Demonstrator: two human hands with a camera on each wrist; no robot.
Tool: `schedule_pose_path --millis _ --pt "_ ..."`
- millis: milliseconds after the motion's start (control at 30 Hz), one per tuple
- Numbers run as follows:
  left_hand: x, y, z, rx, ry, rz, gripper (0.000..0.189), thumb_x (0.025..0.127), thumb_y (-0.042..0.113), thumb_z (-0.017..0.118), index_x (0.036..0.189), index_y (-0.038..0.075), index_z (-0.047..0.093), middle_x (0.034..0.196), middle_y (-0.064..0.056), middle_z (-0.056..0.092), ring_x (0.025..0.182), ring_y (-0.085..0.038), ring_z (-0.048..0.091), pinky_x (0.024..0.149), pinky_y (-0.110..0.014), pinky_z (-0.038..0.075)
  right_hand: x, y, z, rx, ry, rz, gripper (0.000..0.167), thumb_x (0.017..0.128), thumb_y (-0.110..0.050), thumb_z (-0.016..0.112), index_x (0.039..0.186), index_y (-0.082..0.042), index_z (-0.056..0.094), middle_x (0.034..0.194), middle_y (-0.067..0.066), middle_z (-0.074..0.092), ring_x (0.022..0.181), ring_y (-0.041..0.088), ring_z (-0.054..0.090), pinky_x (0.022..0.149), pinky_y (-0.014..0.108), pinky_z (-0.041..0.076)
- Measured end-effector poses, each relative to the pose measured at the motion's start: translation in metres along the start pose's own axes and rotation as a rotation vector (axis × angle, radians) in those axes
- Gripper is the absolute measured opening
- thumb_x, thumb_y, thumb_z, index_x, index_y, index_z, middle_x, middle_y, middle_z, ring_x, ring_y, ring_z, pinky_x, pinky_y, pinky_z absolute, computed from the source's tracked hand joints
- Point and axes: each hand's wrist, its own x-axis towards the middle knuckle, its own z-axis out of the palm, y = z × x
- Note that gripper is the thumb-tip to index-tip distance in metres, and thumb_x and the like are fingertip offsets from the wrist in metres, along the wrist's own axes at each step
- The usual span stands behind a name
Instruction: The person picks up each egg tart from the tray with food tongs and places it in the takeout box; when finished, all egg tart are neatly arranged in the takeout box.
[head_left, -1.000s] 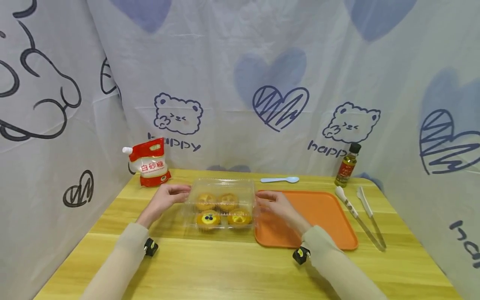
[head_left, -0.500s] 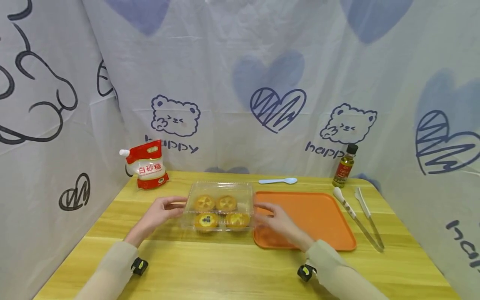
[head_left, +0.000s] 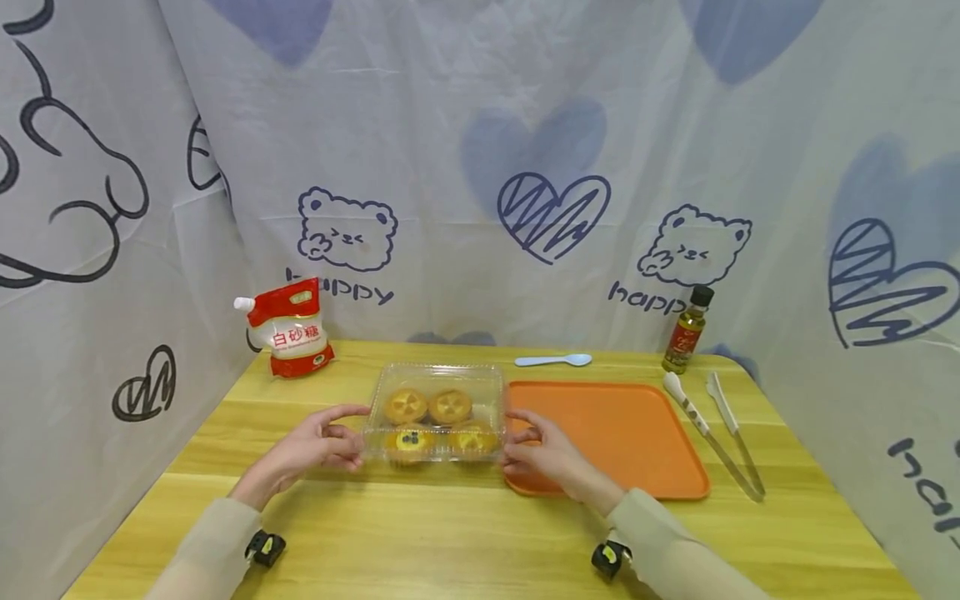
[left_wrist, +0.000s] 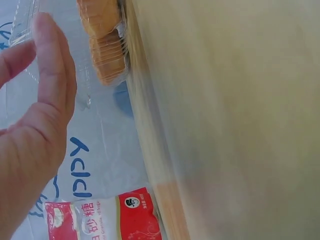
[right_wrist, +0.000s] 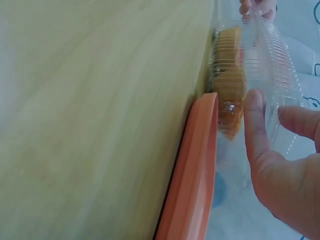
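Note:
A clear plastic clamshell box holds several egg tarts, one topped with dark berries, and stands left of the tray. My left hand is at its left side, fingertips by the rim. My right hand is at the right side, tips by the opposite edge. The right wrist view shows a fingertip against the box wall, another digit beyond it, with a gap between. The fingers look fairly straight in both wrist views; contact at the left rim is hard to tell.
An orange tray lies right of the box, close to its edge. Tongs lie beyond it, with an oil bottle behind. A pale blue spoon is at the back. A red-and-white sugar pouch stands back left.
The lid's front edge sits lower over the tarts than one second ago. Both hands have come down and nearer along the box sides, and the left fingers have spread apart.

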Motion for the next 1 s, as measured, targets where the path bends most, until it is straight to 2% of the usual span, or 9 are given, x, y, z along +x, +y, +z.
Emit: schedule_pose_path --millis 200,567,733,1000 --pt "-0.002 -0.002 0.002 -0.019 0.021 -0.003 0.071 0.089 0.001 0.066 0.15 -0.001 0.029 0.108 -0.017 0.057 0.089 -0.026 0.07 0.085 -0.041 0.061 0.001 0.002 0.004 0.014 0.014 -0.01 0.065 0.092 0.004 0.06 0.151 -0.003 0.032 0.111 0.02 0.055 0.087 0.027 0.071 0.078 0.039 0.062" --pt "0.0 0.007 0.006 -0.021 0.046 -0.03 0.07 0.088 -0.007 0.063 0.149 -0.002 0.029 0.096 -0.014 0.059 0.081 -0.024 0.069 0.08 -0.042 0.062 0.001 -0.006 0.006 -0.068 0.07 0.007 0.065 0.09 0.008 0.061 0.149 -0.003 0.037 0.112 0.027 0.06 0.081 0.032 0.072 0.062 0.033 0.062" --pt "0.001 0.011 0.006 -0.043 0.052 -0.06 0.07 0.088 -0.007 0.063 0.149 -0.002 0.029 0.095 -0.015 0.06 0.08 -0.024 0.07 0.079 -0.04 0.062 0.001 -0.011 0.009 -0.066 0.098 0.022 0.063 0.089 0.01 0.061 0.147 -0.001 0.04 0.109 0.027 0.063 0.074 0.026 0.072 0.058 0.032 0.061" --pt "0.003 0.011 0.005 -0.065 0.067 -0.1 0.067 0.089 -0.008 0.061 0.149 0.0 0.031 0.093 -0.013 0.061 0.081 -0.024 0.07 0.083 -0.043 0.061 0.002 -0.012 0.01 -0.008 0.124 0.083 0.062 0.09 0.006 0.062 0.147 -0.006 0.042 0.103 0.022 0.069 0.071 0.021 0.071 0.053 0.027 0.058"
